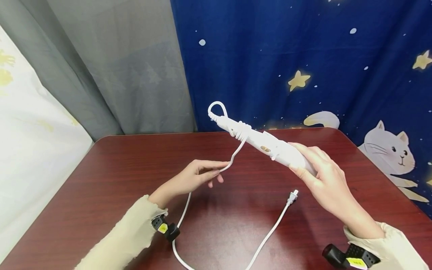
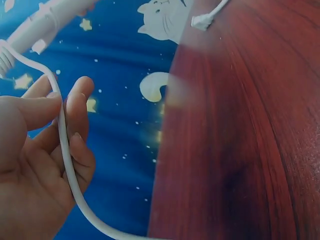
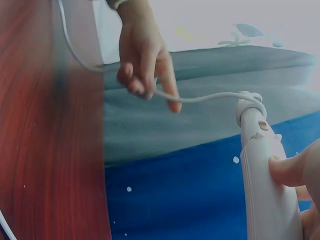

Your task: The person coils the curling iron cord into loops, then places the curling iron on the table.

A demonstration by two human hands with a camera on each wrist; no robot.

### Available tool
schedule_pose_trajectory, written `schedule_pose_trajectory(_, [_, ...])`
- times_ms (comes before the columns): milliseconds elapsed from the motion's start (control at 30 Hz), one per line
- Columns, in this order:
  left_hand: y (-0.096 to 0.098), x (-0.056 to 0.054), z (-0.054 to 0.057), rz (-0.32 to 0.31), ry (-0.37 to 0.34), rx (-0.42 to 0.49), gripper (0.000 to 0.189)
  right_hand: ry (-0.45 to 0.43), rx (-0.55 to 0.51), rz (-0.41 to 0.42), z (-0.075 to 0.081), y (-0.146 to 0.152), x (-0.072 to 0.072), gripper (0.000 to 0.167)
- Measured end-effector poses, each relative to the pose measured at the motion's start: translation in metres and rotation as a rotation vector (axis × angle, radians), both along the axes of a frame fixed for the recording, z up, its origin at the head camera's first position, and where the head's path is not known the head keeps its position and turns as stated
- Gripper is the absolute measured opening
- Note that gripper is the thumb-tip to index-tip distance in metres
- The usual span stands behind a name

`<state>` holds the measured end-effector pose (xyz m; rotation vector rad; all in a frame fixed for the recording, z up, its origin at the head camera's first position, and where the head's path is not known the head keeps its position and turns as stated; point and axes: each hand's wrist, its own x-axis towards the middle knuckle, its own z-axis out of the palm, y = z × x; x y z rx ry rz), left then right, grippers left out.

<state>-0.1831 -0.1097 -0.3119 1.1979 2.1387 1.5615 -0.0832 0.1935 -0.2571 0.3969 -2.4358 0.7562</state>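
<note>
A white hair straightener (image 1: pixel 285 152) is held above the table, tilted with its cord end up and to the left. My right hand (image 1: pixel 325 182) grips its broad lower end, thumb on the near side. Several turns of white cord (image 1: pixel 234 154) wrap the narrower part, and a loop stands at the tip. Between thumb and fingers, my left hand (image 1: pixel 197 174) pinches the cord a short way from the wraps. The left wrist view shows the cord (image 2: pixel 67 155) running down across this hand's fingers.
The cord's free length hangs down past the left wrist, curves out at the bottom of the head view and comes back up to a plug (image 1: pixel 292 196). Beneath is a dark red wooden table (image 1: pixel 141 150). Behind it hang a grey curtain (image 1: pixel 135 75) and a blue starry curtain (image 1: pixel 243 67).
</note>
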Motion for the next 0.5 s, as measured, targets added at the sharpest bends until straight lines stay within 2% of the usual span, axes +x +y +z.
schedule_pose_trajectory(133, [0.006, -0.010, -0.008, 0.005, -0.045, 0.005, 0.029, -0.008, -0.013, 0.012, 0.001, -0.002, 0.004, 0.046])
schedule_pose_trajectory(300, [0.013, -0.022, -0.015, -0.020, -0.085, -0.020, 0.026, 0.023, 0.011, 0.032, 0.003, -0.004, 0.009, 0.048])
schedule_pose_trajectory(500, [0.015, -0.038, -0.016, -0.121, -0.083, -0.061, 0.028, 0.059, 0.060, 0.067, 0.004, -0.005, 0.014, 0.051])
